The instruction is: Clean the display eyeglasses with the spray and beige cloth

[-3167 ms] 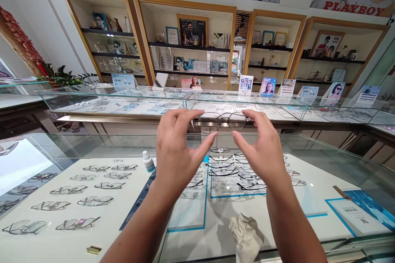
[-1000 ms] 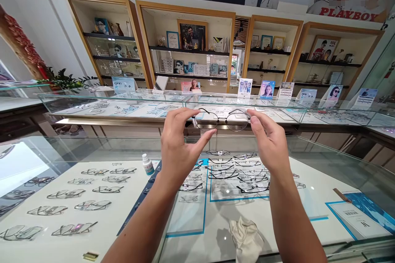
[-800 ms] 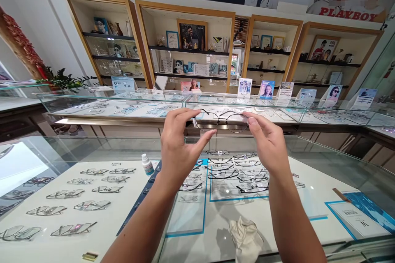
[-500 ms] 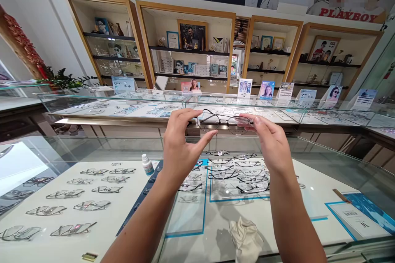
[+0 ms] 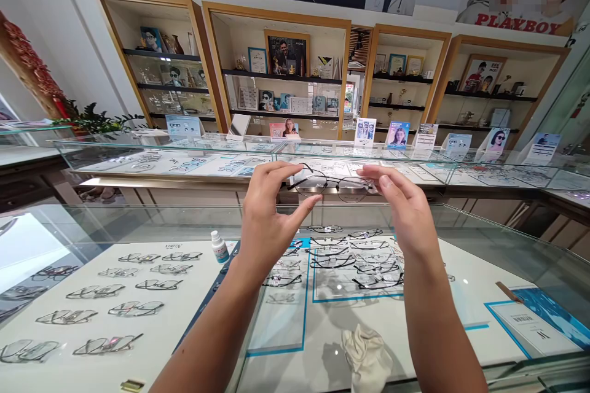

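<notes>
A pair of thin-rimmed round eyeglasses (image 5: pixel 332 182) is up in the air before me, above the glass counter. My left hand (image 5: pixel 270 215) holds it at the left end, fingers along the top and thumb below the left lens. At the right end, my right hand (image 5: pixel 408 212) has its thumb and fingertips around the temple by the hinge; the exact grip there is partly hidden. Beneath my hands, rows of eyeglasses (image 5: pixel 332 260) lie in the display. A crumpled pale cloth (image 5: pixel 366 356) rests on the counter near my right forearm.
A small white bottle (image 5: pixel 220 247) stands left of my left wrist. More eyeglasses (image 5: pixel 136 309) lie in rows on the left. Beyond is another glass showcase (image 5: pixel 212 163) with upright cards, then wood-framed shelves (image 5: pixel 281 70) on the wall. A printed card (image 5: pixel 530 322) lies at right.
The eyeglasses have tipped slightly and shifted a little left at their right end. My right thumb and fingertips have moved a little on that end. My left hand is nearly unchanged.
</notes>
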Demonstrator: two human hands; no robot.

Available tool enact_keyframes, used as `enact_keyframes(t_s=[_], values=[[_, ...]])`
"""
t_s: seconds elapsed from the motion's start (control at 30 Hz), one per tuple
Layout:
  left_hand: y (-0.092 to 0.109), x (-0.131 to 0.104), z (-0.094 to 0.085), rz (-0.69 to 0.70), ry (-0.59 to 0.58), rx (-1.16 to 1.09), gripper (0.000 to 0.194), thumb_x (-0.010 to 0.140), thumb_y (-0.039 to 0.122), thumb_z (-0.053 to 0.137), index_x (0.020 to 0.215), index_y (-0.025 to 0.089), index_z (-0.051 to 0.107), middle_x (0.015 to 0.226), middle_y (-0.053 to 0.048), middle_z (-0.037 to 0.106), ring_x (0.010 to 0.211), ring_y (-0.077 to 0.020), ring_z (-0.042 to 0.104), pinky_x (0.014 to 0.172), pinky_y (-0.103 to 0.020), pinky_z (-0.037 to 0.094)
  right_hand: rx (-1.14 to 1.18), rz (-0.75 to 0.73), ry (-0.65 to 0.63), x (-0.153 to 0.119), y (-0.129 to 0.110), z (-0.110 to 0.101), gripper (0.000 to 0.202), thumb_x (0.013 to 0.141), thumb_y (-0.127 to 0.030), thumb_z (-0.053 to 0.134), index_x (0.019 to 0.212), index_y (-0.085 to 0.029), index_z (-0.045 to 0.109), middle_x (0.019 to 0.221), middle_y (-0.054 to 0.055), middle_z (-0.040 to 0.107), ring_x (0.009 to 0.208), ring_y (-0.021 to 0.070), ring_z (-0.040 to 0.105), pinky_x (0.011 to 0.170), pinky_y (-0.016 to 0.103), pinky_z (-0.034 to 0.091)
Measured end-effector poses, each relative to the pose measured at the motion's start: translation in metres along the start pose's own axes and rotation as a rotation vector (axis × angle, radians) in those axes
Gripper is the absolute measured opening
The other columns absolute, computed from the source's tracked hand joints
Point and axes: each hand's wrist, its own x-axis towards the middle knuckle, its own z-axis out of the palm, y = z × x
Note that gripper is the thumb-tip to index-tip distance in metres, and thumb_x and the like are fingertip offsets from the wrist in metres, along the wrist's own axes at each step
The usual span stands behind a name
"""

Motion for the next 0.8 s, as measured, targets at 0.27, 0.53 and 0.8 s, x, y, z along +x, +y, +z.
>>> enact_keyframes(t_s=[0.27, 0.53, 0.8], values=[[0.008, -0.001, -0.003, 0.106, -0.250, 0.044, 0.045, 0.091, 0.023, 0.075, 0.133, 0.030, 0.062, 0.134, -0.010, 0.061, 0.122, -0.0290, 0.063, 0.104, -0.049, 0.054, -0.378, -0.190, -0.144, -0.005, -0.009, 0.006, 0.011, 0.096, -0.030, 0.068, 0.102, -0.030, 0.077, 0.117, 0.003, 0.076, 0.117, 0.0261, 0.067, 0.106, 0.048, 0.050], [0.012, -0.001, -0.003, 0.125, -0.295, 0.003, 0.046, 0.091, 0.019, 0.075, 0.134, 0.029, 0.061, 0.131, -0.010, 0.062, 0.121, -0.0282, 0.063, 0.103, -0.047, 0.054, -0.443, -0.135, -0.253, -0.004, -0.002, 0.005, 0.010, 0.097, -0.027, 0.066, 0.095, -0.028, 0.076, 0.117, 0.003, 0.076, 0.117, 0.0261, 0.066, 0.105, 0.049, 0.048], [0.012, 0.002, -0.003, 0.102, -0.288, -0.224, 0.045, 0.089, 0.016, 0.075, 0.131, 0.029, 0.062, 0.125, -0.009, 0.065, 0.120, -0.0268, 0.063, 0.103, -0.047, 0.055, -0.206, -0.005, -0.325, 0.002, 0.001, 0.002, 0.011, 0.095, -0.036, 0.071, 0.090, -0.028, 0.077, 0.131, 0.004, 0.073, 0.127, 0.0260, 0.065, 0.113, 0.050, 0.045]])
